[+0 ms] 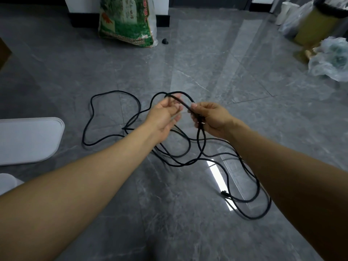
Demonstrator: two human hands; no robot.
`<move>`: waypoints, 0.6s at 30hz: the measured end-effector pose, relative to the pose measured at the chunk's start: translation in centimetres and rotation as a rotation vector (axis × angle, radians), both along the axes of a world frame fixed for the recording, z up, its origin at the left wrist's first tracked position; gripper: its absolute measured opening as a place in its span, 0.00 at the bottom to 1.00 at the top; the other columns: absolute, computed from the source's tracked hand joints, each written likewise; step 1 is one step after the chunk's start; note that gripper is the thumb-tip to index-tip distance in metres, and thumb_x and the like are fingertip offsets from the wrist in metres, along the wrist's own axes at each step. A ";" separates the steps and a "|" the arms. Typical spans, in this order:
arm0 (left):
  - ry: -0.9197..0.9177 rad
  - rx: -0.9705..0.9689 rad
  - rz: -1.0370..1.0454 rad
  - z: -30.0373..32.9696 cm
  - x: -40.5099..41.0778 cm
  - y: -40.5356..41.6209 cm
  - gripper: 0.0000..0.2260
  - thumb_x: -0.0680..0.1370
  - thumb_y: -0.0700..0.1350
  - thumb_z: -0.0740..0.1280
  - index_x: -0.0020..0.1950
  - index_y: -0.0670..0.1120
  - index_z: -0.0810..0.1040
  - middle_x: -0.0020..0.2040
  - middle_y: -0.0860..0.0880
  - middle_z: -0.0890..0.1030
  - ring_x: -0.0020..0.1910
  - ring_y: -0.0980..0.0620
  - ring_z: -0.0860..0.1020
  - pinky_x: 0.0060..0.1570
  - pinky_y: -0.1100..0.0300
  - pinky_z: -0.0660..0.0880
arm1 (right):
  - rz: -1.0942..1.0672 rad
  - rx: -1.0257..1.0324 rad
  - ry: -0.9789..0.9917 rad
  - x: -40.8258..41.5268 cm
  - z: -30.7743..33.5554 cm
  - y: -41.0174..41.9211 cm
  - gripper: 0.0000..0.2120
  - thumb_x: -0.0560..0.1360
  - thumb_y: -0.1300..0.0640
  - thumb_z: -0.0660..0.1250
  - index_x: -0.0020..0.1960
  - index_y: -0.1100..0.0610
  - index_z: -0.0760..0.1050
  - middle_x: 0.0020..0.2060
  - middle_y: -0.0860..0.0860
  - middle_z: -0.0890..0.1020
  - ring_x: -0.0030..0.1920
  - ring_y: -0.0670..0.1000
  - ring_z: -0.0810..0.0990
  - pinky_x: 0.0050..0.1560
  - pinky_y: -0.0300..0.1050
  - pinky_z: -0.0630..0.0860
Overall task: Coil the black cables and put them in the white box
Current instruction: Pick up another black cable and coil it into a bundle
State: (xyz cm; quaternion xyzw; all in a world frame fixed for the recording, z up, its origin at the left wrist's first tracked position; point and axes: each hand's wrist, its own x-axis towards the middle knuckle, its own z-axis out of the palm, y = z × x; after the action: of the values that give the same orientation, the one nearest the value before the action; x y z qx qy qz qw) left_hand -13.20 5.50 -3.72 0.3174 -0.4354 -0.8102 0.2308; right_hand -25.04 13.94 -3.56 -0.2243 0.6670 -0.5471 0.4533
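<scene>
black cable sprawls in loose loops over the grey tiled floor; at the far left edge lies a flat white lid, with a white box corner just below it (only partly in view); further back, a green printed sack leans against the wall; the left hand is raised palm up, fingers loosely curled round a strand of the cable, its grip slack; the right hand, just beside it, has a tight grip on several gathered strands; one plug end rests on the floor lower right; crumpled plastic bags sit at the far right.
</scene>
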 end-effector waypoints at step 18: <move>-0.408 -0.762 -0.204 -0.8 1.2 -3.0 0.12 0.77 0.34 0.64 0.60 0.43 0.76 0.56 0.51 0.78 0.57 0.58 0.74 0.58 0.67 0.67 | 0.405 0.117 0.038 1.0 1.3 1.0 0.15 0.76 0.54 0.58 0.52 0.63 0.77 0.28 0.48 0.70 0.31 0.45 0.65 0.34 0.39 0.59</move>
State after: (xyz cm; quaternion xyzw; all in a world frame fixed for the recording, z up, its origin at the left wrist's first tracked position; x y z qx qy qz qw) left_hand -12.00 2.45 -4.53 0.3185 -0.7686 -0.5314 0.1593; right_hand -24.00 14.98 -2.30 -0.3377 0.6472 -0.4008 0.5536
